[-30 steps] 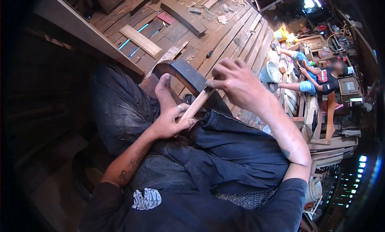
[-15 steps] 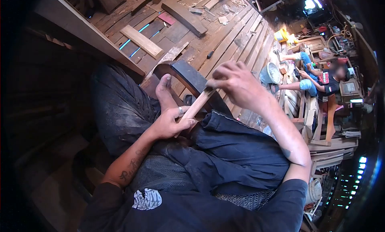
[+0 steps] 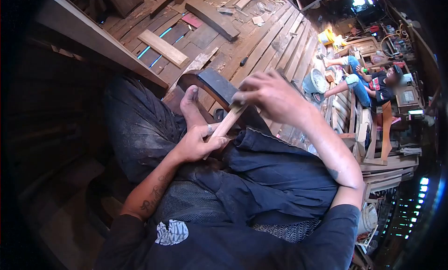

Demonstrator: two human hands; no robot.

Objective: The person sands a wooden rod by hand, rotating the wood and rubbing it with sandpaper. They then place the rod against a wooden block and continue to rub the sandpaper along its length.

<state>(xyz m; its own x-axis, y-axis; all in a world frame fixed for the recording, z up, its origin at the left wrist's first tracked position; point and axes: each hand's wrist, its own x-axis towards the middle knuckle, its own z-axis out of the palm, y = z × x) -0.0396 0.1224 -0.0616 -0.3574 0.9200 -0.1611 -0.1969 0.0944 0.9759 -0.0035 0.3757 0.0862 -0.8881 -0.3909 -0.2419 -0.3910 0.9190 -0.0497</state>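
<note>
My left hand (image 3: 198,143) is closed round the lower part of a pale wooden stick (image 3: 227,124), which slants up and to the right over my lap. At the stick's upper end my right hand (image 3: 270,96) is bent over it, fingers slightly blurred. Under those fingers is a small grey-green piece that looks like folded sandpaper (image 3: 238,100), pressed against the wood. Behind the stick stands a dark curved wooden piece (image 3: 217,85), beside my bare foot (image 3: 190,99).
Planks (image 3: 163,48) and a thick beam (image 3: 212,21) lie on the slatted wooden floor. A long board (image 3: 93,34) runs along the left. To the right are a bucket (image 3: 316,82), stacked timber (image 3: 392,172) and a seated person (image 3: 373,85).
My right hand has shifted slightly left along the stick's upper end with the sandpaper. The left hand keeps its hold. The seated person has lowered an arm.
</note>
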